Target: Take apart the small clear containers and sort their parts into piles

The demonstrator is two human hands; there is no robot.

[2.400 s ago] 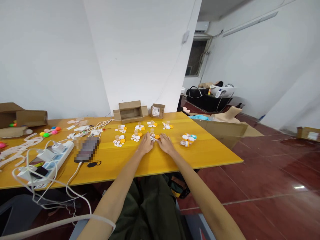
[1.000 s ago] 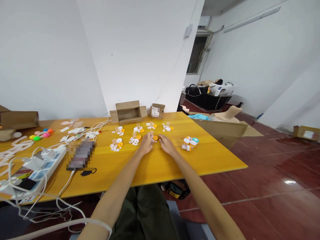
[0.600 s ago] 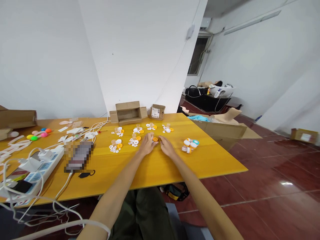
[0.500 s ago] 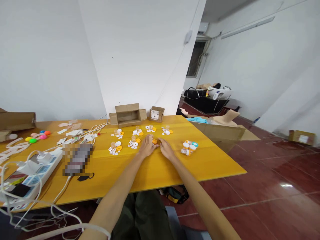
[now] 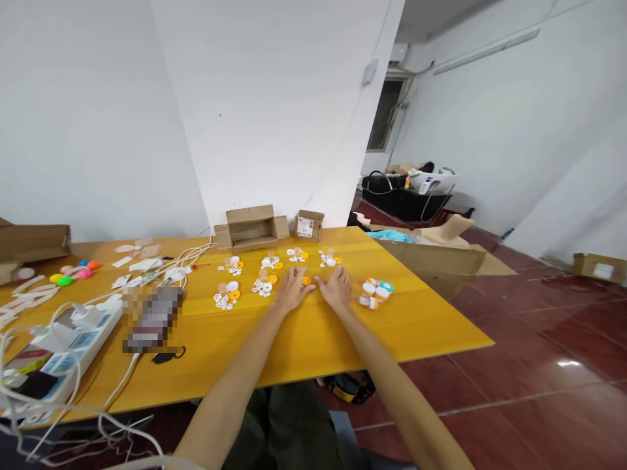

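Observation:
My left hand rests on the table beside a small orange lid, its thumb stretched out to the right and fingers apart. Whatever lies under those fingers is hidden. To the right of the lid is my right hand, a little blurred, with fingers and thumb spread and nothing visible in them. Several small piles lie beyond and left of my hands; in the nearest left one are a clear cup, an orange lid and white discs. Right of my right hand sits a cluster of small capped jars.
Two cardboard boxes stand against the wall, one open and one smaller. On the left are a power strip with tangled white cables, a pixelated phone-like object and coloured balls. The table's right edge drops to a red floor.
My right hand has moved to the right, away from the orange lid and my left hand. My left hand stays near the lid. The view has shifted slightly.

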